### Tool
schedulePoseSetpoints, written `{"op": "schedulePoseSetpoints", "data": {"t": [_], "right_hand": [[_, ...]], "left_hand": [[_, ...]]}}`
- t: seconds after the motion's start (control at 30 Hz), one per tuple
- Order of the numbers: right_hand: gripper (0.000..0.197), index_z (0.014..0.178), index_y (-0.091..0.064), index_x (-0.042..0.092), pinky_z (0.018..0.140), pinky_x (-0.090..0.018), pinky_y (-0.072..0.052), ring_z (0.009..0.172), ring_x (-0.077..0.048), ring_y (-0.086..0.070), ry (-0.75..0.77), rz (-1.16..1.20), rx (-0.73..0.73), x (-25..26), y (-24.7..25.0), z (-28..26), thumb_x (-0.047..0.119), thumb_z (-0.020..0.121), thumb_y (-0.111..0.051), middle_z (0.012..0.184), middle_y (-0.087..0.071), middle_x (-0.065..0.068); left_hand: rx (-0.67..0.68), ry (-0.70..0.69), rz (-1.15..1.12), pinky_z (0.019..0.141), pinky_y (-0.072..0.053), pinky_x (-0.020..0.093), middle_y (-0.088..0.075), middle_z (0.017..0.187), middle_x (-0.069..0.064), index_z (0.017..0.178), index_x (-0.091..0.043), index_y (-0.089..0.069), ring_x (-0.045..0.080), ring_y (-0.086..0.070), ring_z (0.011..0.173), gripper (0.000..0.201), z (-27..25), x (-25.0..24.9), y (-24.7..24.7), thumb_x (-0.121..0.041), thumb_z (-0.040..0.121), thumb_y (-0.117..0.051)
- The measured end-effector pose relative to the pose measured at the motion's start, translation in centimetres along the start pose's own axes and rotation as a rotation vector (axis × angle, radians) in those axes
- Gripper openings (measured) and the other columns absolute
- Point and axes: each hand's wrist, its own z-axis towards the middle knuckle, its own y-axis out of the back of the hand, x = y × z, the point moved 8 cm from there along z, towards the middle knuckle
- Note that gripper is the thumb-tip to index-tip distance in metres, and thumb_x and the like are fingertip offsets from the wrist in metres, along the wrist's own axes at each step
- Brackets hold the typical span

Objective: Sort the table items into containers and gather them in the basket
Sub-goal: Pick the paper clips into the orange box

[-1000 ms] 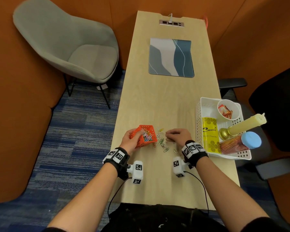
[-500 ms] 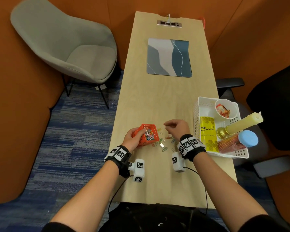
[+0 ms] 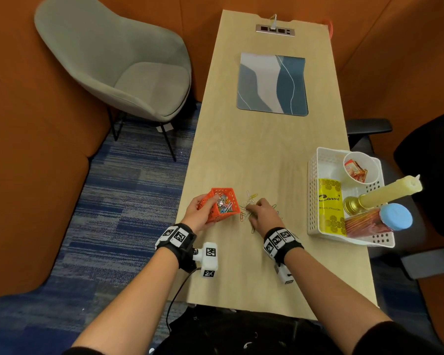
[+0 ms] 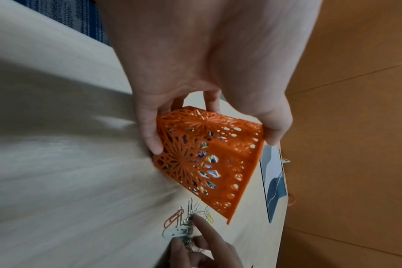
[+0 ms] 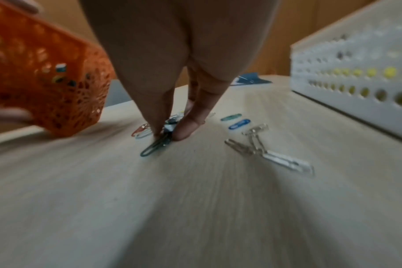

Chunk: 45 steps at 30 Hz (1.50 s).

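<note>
My left hand (image 3: 200,213) grips a small orange lattice box (image 3: 222,204) and holds it tilted, its near edge off the table; coloured paper clips lie inside it. The same orange box (image 4: 209,159) fills the left wrist view, thumb and fingers round its walls. Just right of the box my right hand (image 3: 260,213) pinches a bunch of paper clips (image 5: 160,139) against the tabletop between thumb and fingertips. More loose clips (image 5: 235,121) and clear binder clips (image 5: 273,154) lie to the right of the hand. The white basket (image 3: 313,201) stands at the table's right edge.
The white basket holds a yellow packet (image 3: 329,201), a paper cup (image 3: 360,167) with sachets, a candle (image 3: 387,190) on a brass holder, and a blue-lidded jar (image 3: 395,216). A blue-grey mat (image 3: 272,84) lies farther up the table. A grey chair (image 3: 118,65) stands left.
My right hand rose toward the box half a second ago and has come back down onto the clips beside it. The left hand keeps the orange box tilted.
</note>
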Motion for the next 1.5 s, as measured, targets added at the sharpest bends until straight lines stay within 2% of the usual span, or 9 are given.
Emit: {"op": "schedulePoseSetpoints", "data": {"t": [0.3, 0.53, 0.7, 0.87, 1.03, 1.13, 1.23, 1.37, 1.5], "right_hand": [[0.010, 0.086, -0.074, 0.009, 0.071, -0.023, -0.047, 0.080, -0.019, -0.060, -0.239, -0.007, 0.052, -1.7, 1.9, 1.6, 0.008, 0.077, -0.069, 0.087, -0.066, -0.006], [0.006, 0.074, -0.076, 0.005, 0.074, -0.036, -0.062, 0.072, -0.029, -0.074, -0.506, 0.736, 0.014, -7.2, 2.4, -0.8, -0.001, 0.074, -0.077, 0.078, -0.075, -0.017], [0.007, 0.088, -0.070, -0.005, 0.064, -0.023, -0.060, 0.065, -0.020, -0.071, -0.359, 1.124, 0.020, -4.0, 5.9, -0.5, -0.010, 0.082, -0.070, 0.083, -0.069, -0.020], [0.021, 0.097, -0.073, 0.007, 0.073, -0.034, -0.062, 0.076, -0.024, -0.071, -0.087, 0.919, 0.174, 0.3, 7.9, 0.4, -0.007, 0.080, -0.072, 0.088, -0.069, -0.014], [0.046, 0.117, -0.067, 0.020, 0.087, -0.036, -0.058, 0.097, -0.022, -0.067, -0.090, 0.441, -0.005, -2.6, 8.2, 1.9, -0.002, 0.076, -0.065, 0.118, -0.066, -0.009], [0.086, 0.148, -0.037, 0.024, 0.111, -0.036, -0.039, 0.140, -0.024, -0.037, 0.142, -0.009, 0.157, -1.9, 4.8, 2.2, 0.012, 0.070, -0.071, 0.160, -0.025, -0.005], [0.102, 0.155, -0.020, 0.026, 0.112, -0.043, -0.038, 0.147, -0.026, -0.021, 0.378, -0.287, 0.315, 0.2, 1.8, 1.9, 0.027, 0.068, -0.073, 0.164, -0.006, -0.004], [0.097, 0.154, -0.022, 0.021, 0.110, -0.043, -0.039, 0.146, -0.029, -0.018, 0.384, -0.559, 0.432, -0.3, 0.1, 1.5, 0.028, 0.072, -0.075, 0.163, -0.008, -0.007], [0.051, 0.135, -0.053, 0.011, 0.088, -0.044, -0.052, 0.121, -0.034, -0.049, 0.377, -0.491, 0.312, -0.9, 0.0, 1.6, 0.012, 0.084, -0.061, 0.139, -0.046, -0.014]], "left_hand": [[0.025, -0.017, 0.026, 0.081, -0.060, 0.039, -0.066, 0.124, 0.008, 0.128, -0.027, -0.056, 0.026, -0.066, 0.110, 0.050, 0.0, 0.0, -0.8, -0.045, 0.086, -0.075], [0.050, -0.066, 0.076, 0.078, -0.059, 0.036, -0.067, 0.121, 0.006, 0.128, -0.024, -0.057, 0.022, -0.068, 0.104, 0.047, 0.3, -0.5, -2.4, -0.042, 0.088, -0.074], [0.099, -0.106, 0.104, 0.089, -0.057, 0.035, -0.066, 0.121, 0.007, 0.130, -0.019, -0.056, 0.018, -0.067, 0.102, 0.049, 0.7, -0.9, -4.4, -0.035, 0.088, -0.075], [0.141, -0.116, 0.128, 0.085, -0.058, 0.035, -0.066, 0.119, 0.007, 0.125, -0.022, -0.057, 0.018, -0.066, 0.102, 0.044, 0.7, -1.0, -6.2, -0.035, 0.088, -0.076], [0.110, -0.105, 0.089, 0.099, -0.055, 0.044, -0.066, 0.121, 0.008, 0.125, -0.022, -0.058, 0.024, -0.067, 0.110, 0.043, 0.8, -1.3, -5.2, -0.034, 0.088, -0.076], [0.057, -0.096, 0.049, 0.094, -0.057, 0.043, -0.067, 0.121, 0.009, 0.126, -0.022, -0.059, 0.024, -0.068, 0.108, 0.044, 0.8, -1.2, -3.6, -0.035, 0.087, -0.076], [0.022, -0.074, 0.010, 0.075, -0.059, 0.033, -0.067, 0.117, 0.008, 0.129, -0.021, -0.057, 0.024, -0.068, 0.102, 0.044, 0.6, -1.0, -2.2, -0.033, 0.090, -0.073], [0.001, -0.070, -0.013, 0.081, -0.059, 0.038, -0.068, 0.116, 0.007, 0.125, -0.024, -0.058, 0.025, -0.068, 0.103, 0.038, 0.4, -0.8, -1.1, -0.033, 0.091, -0.072], [0.003, -0.061, -0.051, 0.086, -0.059, 0.038, -0.068, 0.114, 0.005, 0.127, -0.023, -0.057, 0.022, -0.069, 0.102, 0.042, 0.3, -0.6, -0.8, -0.034, 0.090, -0.073]]}}
